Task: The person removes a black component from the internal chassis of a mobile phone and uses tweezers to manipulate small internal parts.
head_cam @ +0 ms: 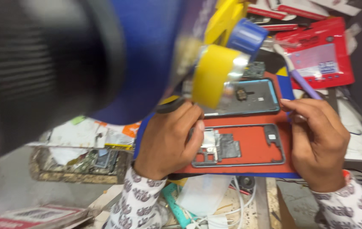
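- Nearest me, my left hand (pixel 168 140) rests on the left end of the phone frame (pixel 237 145), thumb pressed to the metal shield, fingers together around a dark tool I can't make out.
- My right hand (pixel 319 142) has its grip loosely curled, fingertips pinched at the red mat (pixel 253 146) edge; holding nothing I can tell.
- The frame lies stripped on the mat, so I judge disassembly is well along.
- Beyond it lies the phone back shell (pixel 249 98), a small part inside.
- The tray (pixel 79 167) at left holds scrap boards.
- Farthest lie red packets (pixel 321 53).
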